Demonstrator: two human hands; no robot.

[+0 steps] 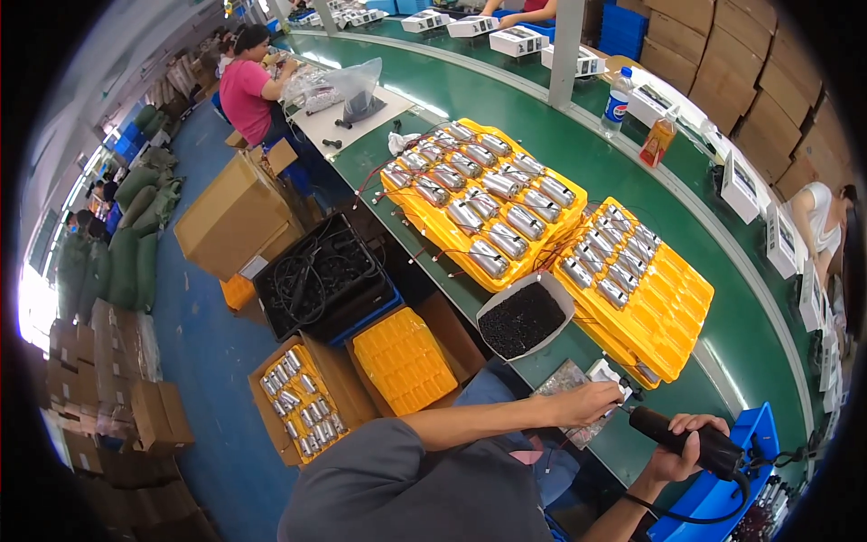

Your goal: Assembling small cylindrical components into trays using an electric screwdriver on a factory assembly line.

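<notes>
Single head view, looking down, close over green workbench.

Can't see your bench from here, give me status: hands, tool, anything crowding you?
Left hand pinching a small white part at bench edge. Right hand gripping black power screwdriver, tip at the part. Tray of black screws and yellow trays close ahead, not blocking.

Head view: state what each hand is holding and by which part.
The right hand grips a black electric screwdriver around its barrel. The left hand pinches a small white part at its near edge.
</notes>
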